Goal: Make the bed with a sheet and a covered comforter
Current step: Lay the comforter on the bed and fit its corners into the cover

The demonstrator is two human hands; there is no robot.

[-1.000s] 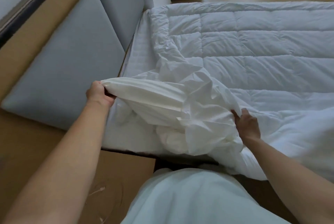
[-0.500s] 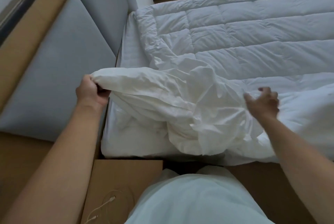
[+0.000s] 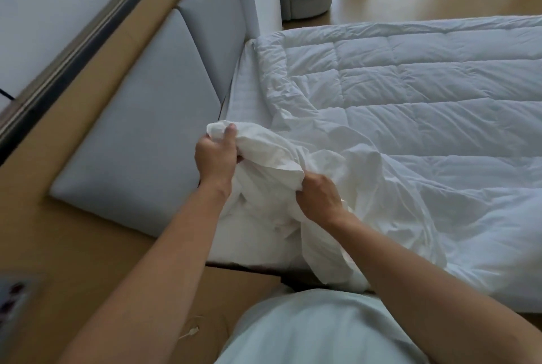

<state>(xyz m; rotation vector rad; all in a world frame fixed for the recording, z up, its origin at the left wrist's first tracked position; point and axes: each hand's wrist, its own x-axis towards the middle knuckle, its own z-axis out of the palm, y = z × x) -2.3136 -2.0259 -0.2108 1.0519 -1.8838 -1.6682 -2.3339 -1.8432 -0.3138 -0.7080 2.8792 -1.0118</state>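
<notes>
while comforter (image 3: pixel 410 99) lies on bed (image 3: pixel 243 92), left hand (image 3: pixel 215 158), right hand (image 3: pixel 318 198) grip bunched cover (image 3: pixel 272 152).

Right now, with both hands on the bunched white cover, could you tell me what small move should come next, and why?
Probably draw the hands apart along the edge of the duvet cover to open it out. The left hand grips its end beside the headboard, the right hand grips a fold nearby, and the fabric between hangs crumpled, while the quilted comforter lies mostly uncovered.
</notes>
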